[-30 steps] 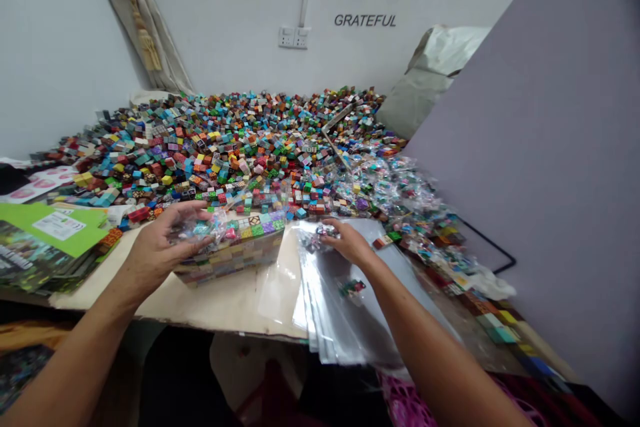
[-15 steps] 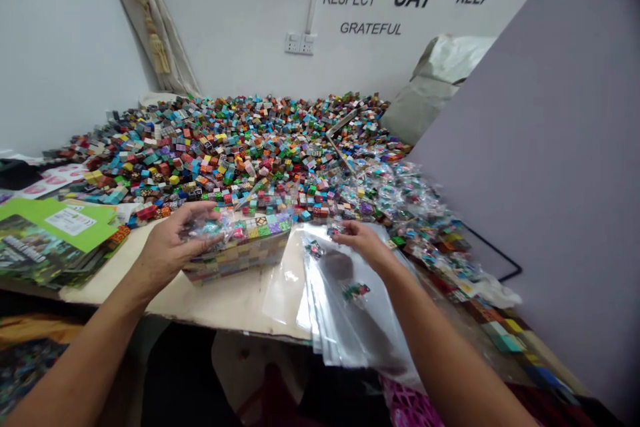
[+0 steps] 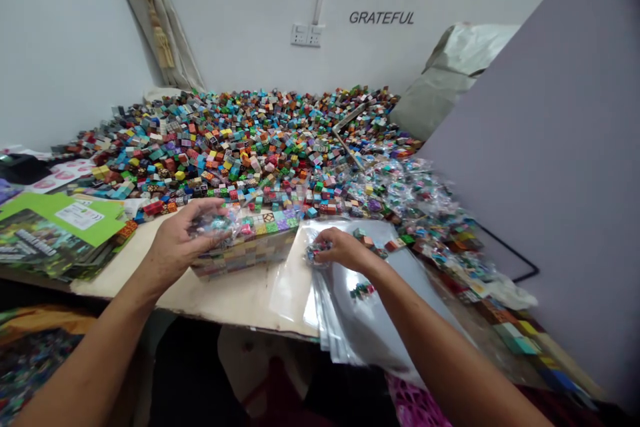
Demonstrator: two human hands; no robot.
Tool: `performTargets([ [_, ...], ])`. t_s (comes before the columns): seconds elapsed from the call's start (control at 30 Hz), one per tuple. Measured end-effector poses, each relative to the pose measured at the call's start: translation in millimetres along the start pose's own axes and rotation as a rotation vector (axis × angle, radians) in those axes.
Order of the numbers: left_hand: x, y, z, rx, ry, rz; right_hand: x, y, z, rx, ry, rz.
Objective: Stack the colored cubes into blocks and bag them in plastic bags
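Note:
My left hand (image 3: 187, 237) is curled round a small clear packet (image 3: 217, 223) with teal and pink bits inside. It rests at the left end of a block of patterned cubes (image 3: 250, 250), which seems wrapped in clear film. Over the clear plastic bags (image 3: 345, 327), my right hand (image 3: 337, 248) closes its fingertips on a small packet of colourful pieces (image 3: 316, 252). Another little group of green and red pieces (image 3: 362, 290) lies on the bags, below the right hand. A few loose cubes (image 3: 367, 240) sit just beyond the right wrist.
A large heap of small coloured cubes (image 3: 225, 140) covers the back of the table. Many small clear packets (image 3: 410, 187) lie at right, beside a slanting panel (image 3: 550, 147). Green printed cards (image 3: 55, 227) are stacked at left. A bent metal strip (image 3: 350, 147) lies on the heap.
My right hand has moved left and slightly down, onto the small packet lying on the bags. My left hand keeps its packet at the block. The view has shifted slightly.

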State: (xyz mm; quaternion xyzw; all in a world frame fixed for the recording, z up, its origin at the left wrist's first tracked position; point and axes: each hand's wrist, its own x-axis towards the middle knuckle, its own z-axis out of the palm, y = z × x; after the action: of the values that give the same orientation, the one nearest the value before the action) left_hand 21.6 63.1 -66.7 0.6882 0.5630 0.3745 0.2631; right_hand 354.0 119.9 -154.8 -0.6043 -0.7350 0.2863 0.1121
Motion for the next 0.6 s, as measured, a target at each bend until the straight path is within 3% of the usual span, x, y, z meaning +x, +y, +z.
performTargets([
  [0.27,-0.3,-1.0,-0.2,0.021,0.0,-0.011,-6.2,-13.2,11.5,-0.041,0.066,-0.005],
  [0.6,0.6,-0.7,1.3,0.014,0.008,0.002,-3.2,-14.2,17.3,0.017,0.03,-0.053],
])
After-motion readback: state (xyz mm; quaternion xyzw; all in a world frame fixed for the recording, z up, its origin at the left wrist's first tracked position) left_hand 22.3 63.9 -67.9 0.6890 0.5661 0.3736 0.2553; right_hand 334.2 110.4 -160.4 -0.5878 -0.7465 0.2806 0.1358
